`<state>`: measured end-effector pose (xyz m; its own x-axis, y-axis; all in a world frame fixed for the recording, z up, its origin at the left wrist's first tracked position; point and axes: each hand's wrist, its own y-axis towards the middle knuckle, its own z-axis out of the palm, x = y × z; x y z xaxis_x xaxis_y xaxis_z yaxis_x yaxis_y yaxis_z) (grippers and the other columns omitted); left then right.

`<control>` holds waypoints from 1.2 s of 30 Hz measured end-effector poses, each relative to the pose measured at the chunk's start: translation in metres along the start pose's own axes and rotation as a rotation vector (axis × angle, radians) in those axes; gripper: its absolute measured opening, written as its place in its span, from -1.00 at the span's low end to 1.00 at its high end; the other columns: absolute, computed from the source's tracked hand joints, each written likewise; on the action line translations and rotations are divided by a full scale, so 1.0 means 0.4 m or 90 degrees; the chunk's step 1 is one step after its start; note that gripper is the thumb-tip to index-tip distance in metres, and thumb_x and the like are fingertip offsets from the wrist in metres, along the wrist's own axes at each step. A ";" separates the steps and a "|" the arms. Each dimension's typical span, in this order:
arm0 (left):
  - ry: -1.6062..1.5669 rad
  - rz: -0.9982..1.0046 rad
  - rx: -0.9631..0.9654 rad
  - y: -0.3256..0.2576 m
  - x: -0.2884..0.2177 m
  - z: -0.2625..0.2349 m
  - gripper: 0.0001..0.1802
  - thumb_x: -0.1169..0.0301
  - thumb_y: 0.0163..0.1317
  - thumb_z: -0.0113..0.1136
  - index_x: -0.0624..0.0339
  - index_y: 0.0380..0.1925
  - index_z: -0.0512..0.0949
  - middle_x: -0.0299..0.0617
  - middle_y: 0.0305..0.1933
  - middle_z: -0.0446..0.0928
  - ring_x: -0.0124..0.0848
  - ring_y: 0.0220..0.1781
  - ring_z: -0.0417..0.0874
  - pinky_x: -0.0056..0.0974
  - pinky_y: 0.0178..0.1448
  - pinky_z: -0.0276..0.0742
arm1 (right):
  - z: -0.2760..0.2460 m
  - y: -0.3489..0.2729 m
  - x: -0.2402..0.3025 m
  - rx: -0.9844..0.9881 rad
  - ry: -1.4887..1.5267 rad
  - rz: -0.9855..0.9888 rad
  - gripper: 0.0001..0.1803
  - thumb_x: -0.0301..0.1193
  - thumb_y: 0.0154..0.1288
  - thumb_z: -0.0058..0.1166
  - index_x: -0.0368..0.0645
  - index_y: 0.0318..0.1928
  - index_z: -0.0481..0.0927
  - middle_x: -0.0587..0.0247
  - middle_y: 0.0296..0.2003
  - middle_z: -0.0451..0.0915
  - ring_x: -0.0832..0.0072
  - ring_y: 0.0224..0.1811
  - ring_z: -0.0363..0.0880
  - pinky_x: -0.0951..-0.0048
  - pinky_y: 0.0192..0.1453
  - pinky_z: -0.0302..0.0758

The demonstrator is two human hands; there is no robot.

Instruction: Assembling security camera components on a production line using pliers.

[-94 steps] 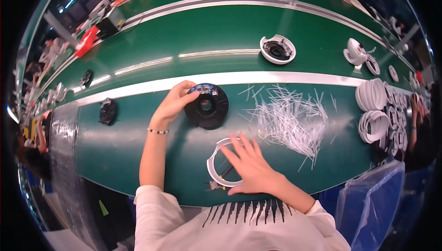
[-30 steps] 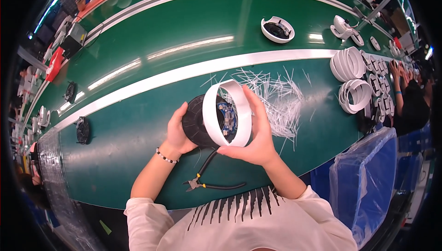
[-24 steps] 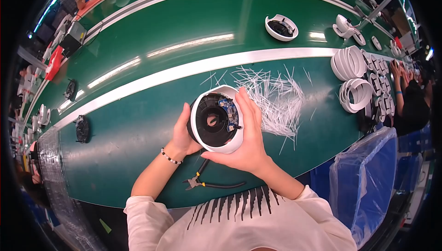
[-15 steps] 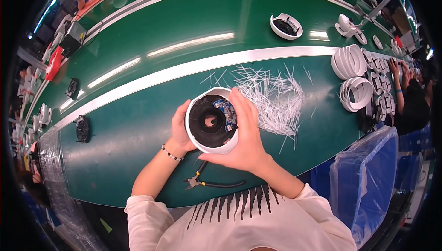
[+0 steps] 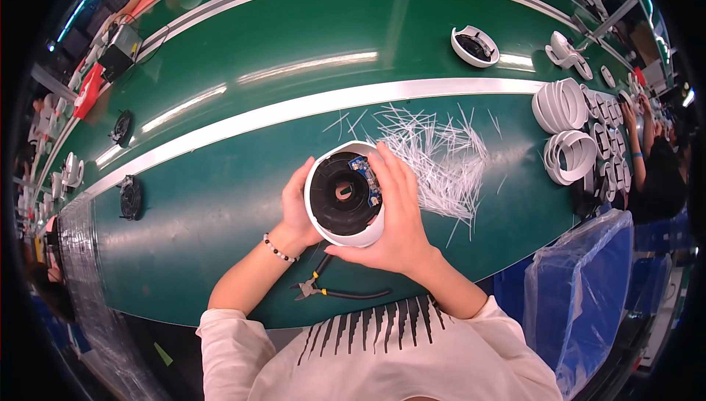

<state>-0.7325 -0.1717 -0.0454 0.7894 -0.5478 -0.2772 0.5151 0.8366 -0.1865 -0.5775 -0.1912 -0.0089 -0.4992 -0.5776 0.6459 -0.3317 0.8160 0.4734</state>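
Both hands hold a white round housing (image 5: pixel 359 238) above the green bench, its open side facing up. Inside it sits a black ring-shaped part (image 5: pixel 328 206) with a hole in the middle, and a small blue circuit board (image 5: pixel 366 177) is at its right edge. My left hand (image 5: pixel 297 210) cups the left side of the housing. Wrapped round the right side is my right hand (image 5: pixel 401 228), its thumb at the lower rim. Below the hands, side cutters (image 5: pixel 312 285) with black handles lie spread on the bench. Many thin white strips (image 5: pixel 445 162) are heaped just right of the housing.
White rings (image 5: pixel 560 103) are stacked at the right, beside rows of smaller white parts. A blue bin (image 5: pixel 581 298) lined with clear plastic stands at the right. Black round parts (image 5: pixel 131 197) lie at the left. Another white housing (image 5: pixel 476 47) rests on the far green surface.
The held housing has shifted slightly right and turned a little in my hands. On the far surface, the white housing has moved right, and a black part at the left has moved up and right.
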 end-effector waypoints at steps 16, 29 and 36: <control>0.016 0.035 0.018 -0.014 -0.006 0.045 -0.43 0.02 0.23 -0.39 0.21 0.02 0.32 -0.05 0.00 0.40 -0.22 -0.01 0.46 -0.14 0.09 0.39 | -0.021 0.027 0.012 0.029 0.044 -0.034 0.19 -0.12 -0.52 0.42 -0.26 0.19 0.04 -0.18 0.19 -0.02 -0.08 0.20 0.00 0.01 0.19 0.03; 0.010 -0.007 0.072 -0.031 -0.004 0.060 -0.18 -0.28 0.13 -0.51 0.18 0.11 0.22 -0.03 0.08 0.32 -0.23 0.07 0.40 -0.15 0.13 0.36 | -0.064 0.042 0.029 0.125 0.031 -0.087 0.08 -0.23 -0.47 0.40 -0.24 0.17 0.12 -0.15 0.21 -0.01 -0.04 0.22 -0.03 0.05 0.19 0.07; 0.106 0.046 0.082 -0.038 -0.015 0.047 0.05 -0.48 -0.09 -0.54 0.20 0.14 0.15 0.00 0.13 0.25 -0.20 0.14 0.32 -0.11 0.19 0.30 | -0.040 0.050 0.036 0.064 -0.047 -0.072 0.14 -0.09 -0.45 0.37 -0.43 0.14 0.08 -0.20 0.14 0.09 -0.06 0.13 0.12 0.06 0.15 0.11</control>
<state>-0.7389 -0.1810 -0.0230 0.7653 -0.4699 -0.4400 0.5054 0.8619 -0.0413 -0.5787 -0.1836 0.0196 -0.5104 -0.6662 0.5437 -0.4660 0.7457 0.4762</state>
